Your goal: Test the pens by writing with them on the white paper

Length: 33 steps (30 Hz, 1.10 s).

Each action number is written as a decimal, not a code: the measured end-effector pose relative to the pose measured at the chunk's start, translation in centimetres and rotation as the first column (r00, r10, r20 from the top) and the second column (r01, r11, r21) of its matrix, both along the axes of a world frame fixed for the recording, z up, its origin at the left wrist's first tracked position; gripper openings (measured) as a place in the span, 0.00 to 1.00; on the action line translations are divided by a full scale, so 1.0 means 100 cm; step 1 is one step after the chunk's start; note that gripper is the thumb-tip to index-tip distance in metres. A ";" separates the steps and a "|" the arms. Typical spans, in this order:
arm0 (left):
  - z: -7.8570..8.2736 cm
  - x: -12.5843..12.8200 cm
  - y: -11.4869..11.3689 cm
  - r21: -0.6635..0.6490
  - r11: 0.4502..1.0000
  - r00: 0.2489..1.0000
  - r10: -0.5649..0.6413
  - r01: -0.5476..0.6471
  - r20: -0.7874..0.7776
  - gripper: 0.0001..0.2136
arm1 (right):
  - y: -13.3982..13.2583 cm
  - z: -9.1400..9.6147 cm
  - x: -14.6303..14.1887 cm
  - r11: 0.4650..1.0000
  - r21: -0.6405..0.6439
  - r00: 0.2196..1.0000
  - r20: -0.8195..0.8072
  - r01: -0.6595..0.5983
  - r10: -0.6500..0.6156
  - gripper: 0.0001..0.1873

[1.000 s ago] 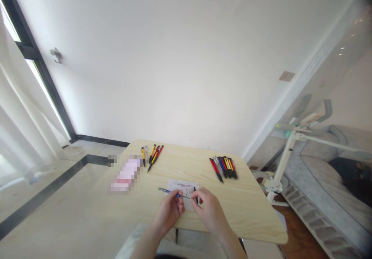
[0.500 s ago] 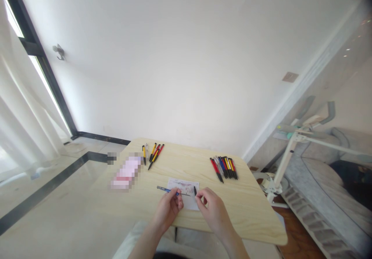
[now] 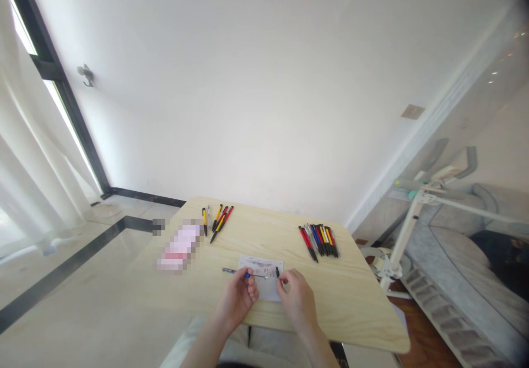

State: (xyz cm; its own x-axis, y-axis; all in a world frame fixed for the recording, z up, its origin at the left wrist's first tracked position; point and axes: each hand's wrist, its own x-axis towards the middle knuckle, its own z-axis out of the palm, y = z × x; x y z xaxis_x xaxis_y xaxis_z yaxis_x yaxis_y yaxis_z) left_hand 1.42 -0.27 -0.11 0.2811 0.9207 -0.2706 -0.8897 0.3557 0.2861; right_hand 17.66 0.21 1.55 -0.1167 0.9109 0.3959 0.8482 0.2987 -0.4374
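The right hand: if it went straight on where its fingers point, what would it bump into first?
Past the small black piece at its fingers, the right hand would probably meet the thin rod jutting from the blue pen in the left hand. Depth is unclear; it might miss.

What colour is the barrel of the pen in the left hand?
Blue; the pen barrel shows best in the head view.

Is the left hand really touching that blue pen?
Touching: the head view shows the left hand gripping the blue pen, which sticks out on both sides.
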 end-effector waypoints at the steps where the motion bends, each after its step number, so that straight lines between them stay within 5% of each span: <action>1: 0.000 0.000 0.000 -0.005 1.000 1.000 0.001 -0.001 0.000 0.04 | 0.001 -0.002 -0.002 1.000 0.009 1.000 0.019 0.014 -0.014 0.05; 14: 0.001 -0.001 0.000 0.001 1.000 1.000 -0.020 0.020 -0.010 0.04 | 0.003 -0.009 -0.008 0.999 0.011 0.994 0.091 0.051 -0.052 0.03; 21: 0.001 0.000 0.000 -0.005 1.000 0.999 -0.023 0.022 -0.038 0.04 | 0.007 -0.003 -0.006 1.000 -0.026 0.995 -0.104 0.002 -0.005 0.05; 26: 0.003 0.003 -0.001 0.012 0.999 0.996 -0.045 0.046 -0.076 0.05 | 0.004 0.015 -0.006 0.993 -0.085 0.962 -0.268 -0.077 0.052 0.11; 33: 0.004 0.005 -0.001 0.006 0.999 0.991 -0.048 0.049 -0.128 0.05 | -0.013 0.052 -0.022 0.979 -0.023 0.969 -0.151 -0.204 0.198 0.04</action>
State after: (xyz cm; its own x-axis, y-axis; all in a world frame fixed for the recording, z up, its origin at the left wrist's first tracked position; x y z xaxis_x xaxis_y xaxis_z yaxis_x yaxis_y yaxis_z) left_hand 1.92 -0.37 0.28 0.2888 0.9097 -0.2985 -0.8275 0.3940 0.4000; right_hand 15.46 -1.05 6.71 -0.2420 0.8893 0.3880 0.6982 0.4373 -0.5668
